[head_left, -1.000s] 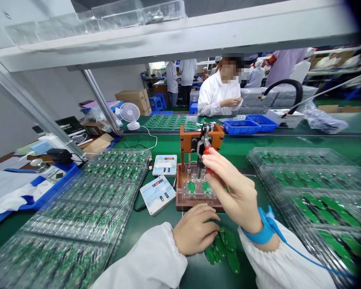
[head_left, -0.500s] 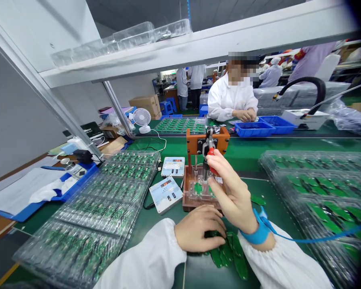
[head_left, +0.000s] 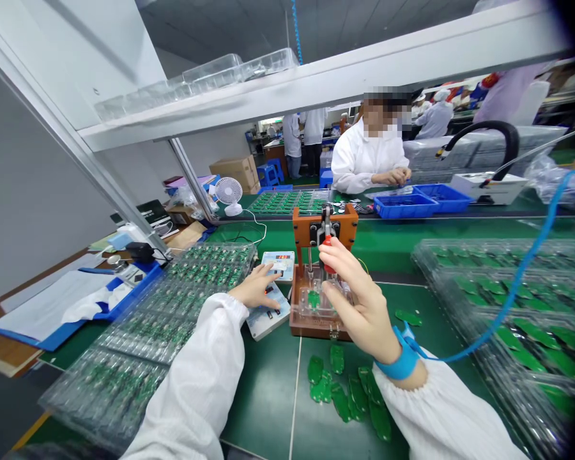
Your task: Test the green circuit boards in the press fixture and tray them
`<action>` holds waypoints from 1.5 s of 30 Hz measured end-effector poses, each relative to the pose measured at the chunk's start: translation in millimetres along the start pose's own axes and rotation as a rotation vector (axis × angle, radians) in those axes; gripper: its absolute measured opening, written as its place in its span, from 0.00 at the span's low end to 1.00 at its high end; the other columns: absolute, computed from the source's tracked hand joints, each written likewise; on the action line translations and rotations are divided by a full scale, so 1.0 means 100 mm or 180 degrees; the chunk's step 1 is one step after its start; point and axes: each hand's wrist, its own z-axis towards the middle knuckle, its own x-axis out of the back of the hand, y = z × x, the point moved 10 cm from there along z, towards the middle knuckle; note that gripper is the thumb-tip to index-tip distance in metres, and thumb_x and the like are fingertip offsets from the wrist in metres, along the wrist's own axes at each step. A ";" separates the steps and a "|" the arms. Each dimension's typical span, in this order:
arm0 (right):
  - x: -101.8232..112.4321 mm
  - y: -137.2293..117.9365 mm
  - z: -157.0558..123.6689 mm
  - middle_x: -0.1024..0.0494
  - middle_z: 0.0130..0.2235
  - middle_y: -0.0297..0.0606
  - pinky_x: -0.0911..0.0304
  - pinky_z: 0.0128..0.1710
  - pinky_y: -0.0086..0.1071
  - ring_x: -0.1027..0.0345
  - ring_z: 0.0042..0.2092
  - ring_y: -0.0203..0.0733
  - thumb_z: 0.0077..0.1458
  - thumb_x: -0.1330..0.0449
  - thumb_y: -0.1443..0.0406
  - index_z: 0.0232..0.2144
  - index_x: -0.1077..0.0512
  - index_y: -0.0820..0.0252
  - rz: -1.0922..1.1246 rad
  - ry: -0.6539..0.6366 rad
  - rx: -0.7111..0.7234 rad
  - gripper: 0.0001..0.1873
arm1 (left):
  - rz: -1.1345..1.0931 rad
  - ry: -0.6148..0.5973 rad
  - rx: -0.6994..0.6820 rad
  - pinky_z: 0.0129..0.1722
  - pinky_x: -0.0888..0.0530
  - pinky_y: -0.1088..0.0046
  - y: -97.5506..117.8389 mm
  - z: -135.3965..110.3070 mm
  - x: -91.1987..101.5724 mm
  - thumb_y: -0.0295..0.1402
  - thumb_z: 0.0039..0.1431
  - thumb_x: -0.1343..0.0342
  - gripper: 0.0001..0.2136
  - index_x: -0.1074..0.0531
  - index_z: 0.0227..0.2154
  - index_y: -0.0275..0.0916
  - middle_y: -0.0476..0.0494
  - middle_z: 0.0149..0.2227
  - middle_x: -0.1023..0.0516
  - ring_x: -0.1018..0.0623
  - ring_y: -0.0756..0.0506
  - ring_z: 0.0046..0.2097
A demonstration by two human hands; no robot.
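Note:
My left hand (head_left: pixel 256 287) reaches over two small white meter boxes with red digits, its fingers spread. It partly covers the nearer meter box (head_left: pixel 271 317); whether the fingertips press on it I cannot tell. The farther meter box (head_left: pixel 283 257) stands just behind. My right hand (head_left: pixel 361 306), with a blue wrist strap (head_left: pixel 402 361), has its fingers and thumb around the red handle (head_left: pixel 328 255) of a toggle clamp. The clamp sits on an orange and brown test fixture (head_left: pixel 301 322). A green circuit board (head_left: pixel 313 298) shows in the fixture's clear holder. Several loose green boards (head_left: pixel 341 401) lie in front.
A clear tray of boards (head_left: pixel 172 319) stands on the left, and stacked clear trays (head_left: pixel 464 300) on the right. One loose board (head_left: pixel 409 317) lies right of the fixture. Across the bench a co-worker (head_left: pixel 359 160) sits by blue bins (head_left: pixel 405 206). A shelf beam (head_left: pixel 249 102) crosses overhead.
My left hand has left the loose boards and moved up and left to the meter boxes, uncovering the pile. My right hand stays on the red handle, slightly farther left in view.

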 end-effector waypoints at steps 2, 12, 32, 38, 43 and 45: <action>0.00 0.00 0.00 0.32 0.67 0.28 0.41 0.71 0.48 0.47 0.72 0.45 0.66 0.44 0.74 0.66 0.36 0.40 0.0035 0.0008 0.0012 0.32 | 0.0189 -0.0490 0.0192 0.71 0.50 0.44 -0.08 0.07 -0.17 0.50 0.43 0.26 0.54 0.44 0.71 0.38 0.30 0.75 0.63 0.60 0.24 0.74; 0.02 -0.02 0.01 0.30 0.66 0.29 0.40 0.70 0.48 0.45 0.72 0.46 0.66 0.44 0.74 0.66 0.36 0.39 0.0056 0.0036 0.0047 0.32 | 0.0444 -0.0965 0.0311 0.72 0.55 0.45 -0.08 0.15 -0.28 0.56 0.41 0.28 0.60 0.52 0.74 0.40 0.35 0.76 0.69 0.65 0.23 0.74; 0.02 -0.04 0.01 0.30 0.65 0.30 0.39 0.70 0.48 0.44 0.71 0.46 0.66 0.44 0.74 0.66 0.36 0.41 -0.0024 0.0062 0.0100 0.32 | 0.0414 -0.1085 0.0462 0.71 0.55 0.43 -0.27 0.05 -0.24 0.56 0.38 0.30 0.63 0.56 0.74 0.39 0.35 0.76 0.70 0.65 0.24 0.74; 0.02 -0.03 0.01 0.29 0.65 0.31 0.39 0.69 0.48 0.44 0.71 0.47 0.66 0.44 0.74 0.66 0.36 0.41 -0.0042 0.0089 0.0106 0.31 | 0.0365 -0.1099 0.0461 0.72 0.55 0.44 -0.30 0.06 -0.25 0.58 0.36 0.29 0.66 0.56 0.74 0.39 0.34 0.76 0.72 0.67 0.23 0.74; 0.02 -0.04 0.01 0.29 0.65 0.32 0.39 0.69 0.48 0.43 0.71 0.47 0.66 0.44 0.74 0.65 0.35 0.41 -0.0065 0.0114 0.0116 0.31 | 0.0473 -0.1140 0.0443 0.71 0.55 0.42 -0.30 0.06 -0.26 0.64 0.34 0.31 0.67 0.56 0.74 0.40 0.34 0.75 0.74 0.68 0.22 0.74; 0.02 -0.04 0.01 0.29 0.65 0.32 0.39 0.70 0.49 0.43 0.71 0.48 0.66 0.44 0.74 0.66 0.35 0.41 -0.0064 0.0112 0.0116 0.31 | 0.0484 -0.1139 0.0433 0.71 0.54 0.42 -0.30 0.07 -0.27 0.63 0.34 0.31 0.67 0.56 0.74 0.40 0.33 0.75 0.75 0.68 0.22 0.73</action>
